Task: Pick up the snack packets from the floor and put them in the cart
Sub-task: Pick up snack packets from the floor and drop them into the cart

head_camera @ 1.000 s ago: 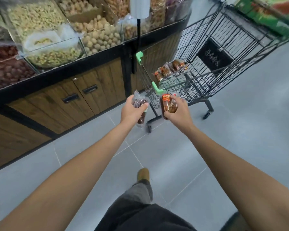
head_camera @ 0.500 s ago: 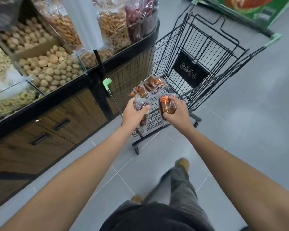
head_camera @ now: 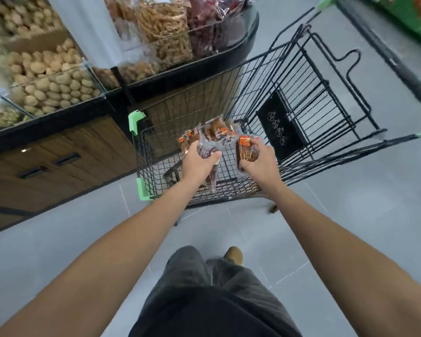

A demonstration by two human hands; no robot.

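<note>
Black wire cart, green corner guards, standing beside the bulk-snack counter: this is your receiving bin.

Entry 1, delivered. A pile of snack packets in clear wrap, brown contents and orange labels, lies on the basket floor just beyond your hands. There are several, but the exact count is not legible.

Entry 2, in transit. Your left hand has its fingers curled round one packet, the lower end dangling under the palm, over the basket.

Entry 3, in transit. Your right hand grips a second packet between thumb and fingers, orange label uppermost, also over the basket.

Outstanding: by my reckoning, only lowering and releasing this pair. The grey tiled floor shows no packets in view. Whether more lie beyond the frame cannot be told.
</note>
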